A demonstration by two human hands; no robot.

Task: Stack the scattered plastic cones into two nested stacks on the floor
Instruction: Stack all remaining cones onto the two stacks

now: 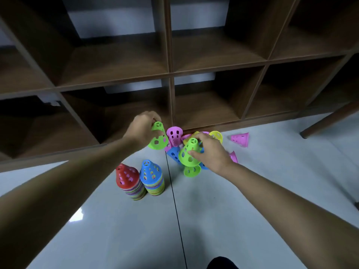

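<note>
- Two nested stacks of perforated plastic cones are stood side by side on the pale tiled floor [213, 210]: a red-topped stack [127, 176] and, just right of it, a blue-topped stack [151, 172], narrow tips up.
- A lime-green perforated plastic cone [157, 137] is pinched near its narrow tip by the curled fingers of the left hand [142, 129] and held above the floor, tip up, rim down, slightly tilted.
- A second lime-green cone [189, 152] is gripped round its wall by the curled right hand [210, 152], over the loose pile of coloured cones [174, 133] at the foot of the brown wooden shelf unit [171, 55]; its tip is pointed up and away.
- A pink plastic cone [240, 139] is laid on its side on the floor, apart from the pile, tip pointing left.
</note>
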